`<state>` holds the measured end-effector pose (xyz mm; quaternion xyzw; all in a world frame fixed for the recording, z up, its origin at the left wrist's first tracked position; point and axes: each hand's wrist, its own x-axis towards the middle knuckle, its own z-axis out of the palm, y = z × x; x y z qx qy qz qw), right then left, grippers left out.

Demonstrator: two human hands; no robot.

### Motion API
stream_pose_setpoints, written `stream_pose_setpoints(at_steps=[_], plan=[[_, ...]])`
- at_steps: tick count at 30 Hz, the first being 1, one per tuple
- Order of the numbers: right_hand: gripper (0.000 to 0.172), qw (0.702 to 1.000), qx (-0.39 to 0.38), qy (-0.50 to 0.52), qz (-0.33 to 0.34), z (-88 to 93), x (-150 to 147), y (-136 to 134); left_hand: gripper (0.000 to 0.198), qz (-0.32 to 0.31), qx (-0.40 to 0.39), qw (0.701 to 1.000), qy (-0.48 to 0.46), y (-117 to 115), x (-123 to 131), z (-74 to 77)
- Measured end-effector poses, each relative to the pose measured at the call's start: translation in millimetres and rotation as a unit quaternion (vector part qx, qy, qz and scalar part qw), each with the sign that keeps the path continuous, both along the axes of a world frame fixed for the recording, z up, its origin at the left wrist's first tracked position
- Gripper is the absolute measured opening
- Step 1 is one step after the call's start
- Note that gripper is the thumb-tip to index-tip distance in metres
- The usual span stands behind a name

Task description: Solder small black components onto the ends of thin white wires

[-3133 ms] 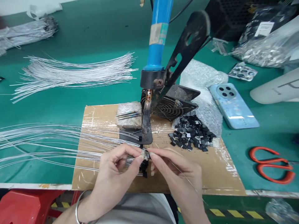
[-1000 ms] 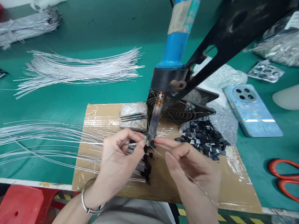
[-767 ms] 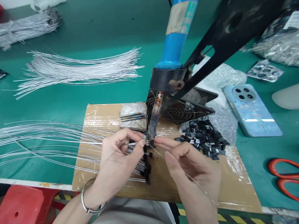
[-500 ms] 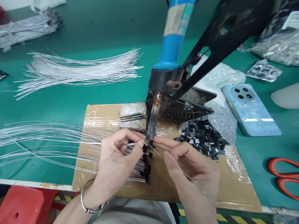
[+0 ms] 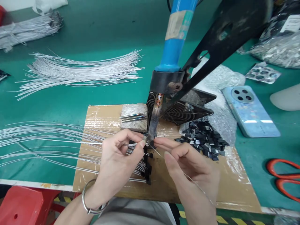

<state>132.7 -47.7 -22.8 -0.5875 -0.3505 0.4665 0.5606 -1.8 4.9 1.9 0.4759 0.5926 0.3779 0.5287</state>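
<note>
My left hand (image 5: pixel 122 161) is closed in a pinch on a thin white wire (image 5: pixel 132 145), its fingertips just under the tip of the blue soldering iron (image 5: pixel 172 50). The wire's end is hidden by the fingers. My right hand (image 5: pixel 191 170) is closed round a strand of solder wire (image 5: pixel 198 186), which runs from the palm to the iron's tip. Its extended fingers come close to the tip. Below my left hand lie several white wires (image 5: pixel 90 159) with black connectors (image 5: pixel 148 172) at their right ends.
A cardboard sheet (image 5: pixel 182 190) covers the front of the green table. To the right are loose black connectors (image 5: pixel 203 140), a phone (image 5: pixel 253 114) and red-handled scissors (image 5: pixel 284 176). A fan (image 5: pixel 182 114) stands behind the iron; a wire bundle (image 5: pixel 86 70) lies back left.
Both hands hold almost the same pose at the iron's tip. The whole view has shifted very slightly.
</note>
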Motion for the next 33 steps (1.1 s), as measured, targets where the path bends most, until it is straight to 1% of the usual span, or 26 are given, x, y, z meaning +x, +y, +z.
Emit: stream_pose_setpoints(at_steps=[10, 18, 22, 33], plan=[[0.021, 1.0, 0.009, 0.0, -0.001, 0.5, -1.9, 0.6, 0.013, -0.002, 0.014, 1.0, 0.011, -0.4, -1.2, -0.7], [0.023, 0.999, -0.007, -0.036, -0.01, 1.0, -3.9, -1.8, 0.013, 0.0, 0.012, 1.0, 0.009, -1.1, -0.7, -1.6], [0.022, 0.999, -0.009, -0.034, -0.017, 1.3, -5.1, -2.5, 0.013, -0.003, 0.012, 1.0, 0.011, -0.3, -0.2, -1.5], [0.023, 0.999, -0.006, -0.039, -0.022, 2.7, -6.6, -3.6, 0.012, -0.004, 0.035, 0.998, 0.053, -2.4, -1.1, 0.9]])
